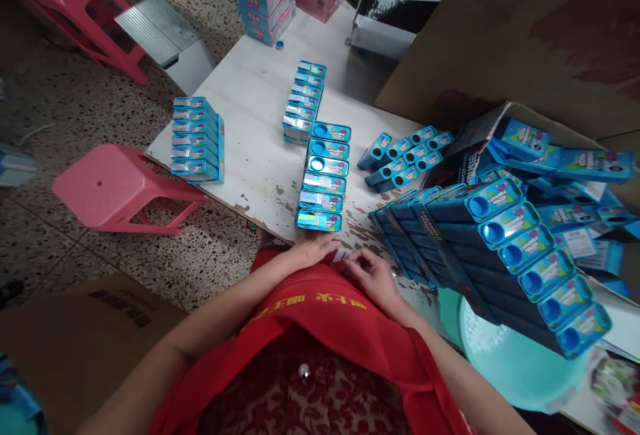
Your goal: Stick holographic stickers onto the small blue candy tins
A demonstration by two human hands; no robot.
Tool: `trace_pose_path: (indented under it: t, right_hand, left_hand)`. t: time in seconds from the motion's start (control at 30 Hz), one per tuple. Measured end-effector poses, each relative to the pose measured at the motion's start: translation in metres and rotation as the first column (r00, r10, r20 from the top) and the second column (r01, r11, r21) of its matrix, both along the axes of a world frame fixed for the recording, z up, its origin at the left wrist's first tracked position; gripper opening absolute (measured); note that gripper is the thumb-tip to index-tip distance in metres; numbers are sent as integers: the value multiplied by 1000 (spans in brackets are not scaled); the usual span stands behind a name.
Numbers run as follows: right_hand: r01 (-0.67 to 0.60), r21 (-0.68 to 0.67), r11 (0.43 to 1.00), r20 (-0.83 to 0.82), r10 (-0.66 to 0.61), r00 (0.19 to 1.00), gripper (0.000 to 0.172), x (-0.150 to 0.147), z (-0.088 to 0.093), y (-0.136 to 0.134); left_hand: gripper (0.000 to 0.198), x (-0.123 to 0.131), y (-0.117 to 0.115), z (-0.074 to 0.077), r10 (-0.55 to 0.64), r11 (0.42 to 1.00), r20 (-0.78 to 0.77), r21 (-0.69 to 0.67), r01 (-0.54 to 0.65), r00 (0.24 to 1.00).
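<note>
At the near edge of the table, my left hand (319, 249) lies palm down with its fingers stretched toward the right. My right hand (371, 276) is beside it, fingers curled in a pinch near a small whitish strip (341, 255). What the right fingertips hold is too small to make out. Just beyond the left hand stands a row of blue candy boxes (323, 185) printed "Caramelo Macizo". The nearer boxes in it carry shiny strips over their round windows; the farther ones show bare round windows.
More blue box rows stand at the far left (193, 142) and behind (304, 98). To the right are a strapped stack (465, 242), a loose cluster (407, 155) and an open carton (480, 135) full of boxes. A turquoise basin (520, 375) and a pink stool (107, 185) flank the table.
</note>
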State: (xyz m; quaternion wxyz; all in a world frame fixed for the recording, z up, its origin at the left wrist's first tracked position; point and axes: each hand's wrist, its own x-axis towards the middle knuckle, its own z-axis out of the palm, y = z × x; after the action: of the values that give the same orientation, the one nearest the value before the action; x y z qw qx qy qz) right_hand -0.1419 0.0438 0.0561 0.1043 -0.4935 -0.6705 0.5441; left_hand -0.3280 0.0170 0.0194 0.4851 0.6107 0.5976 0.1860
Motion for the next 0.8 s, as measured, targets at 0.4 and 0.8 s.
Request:
trace_pose_path:
  t: [0.4,0.8]
  right_hand:
    - [306,90,948,-287,-270,919,17,-38,74,12]
    - [422,396,816,-232,-356,905,16,-141,51,109]
  left_hand:
    - [27,-25,-13,132,83,997,26,6,-83,996]
    - [11,-134,91,114,140,983,134,101,-154,981]
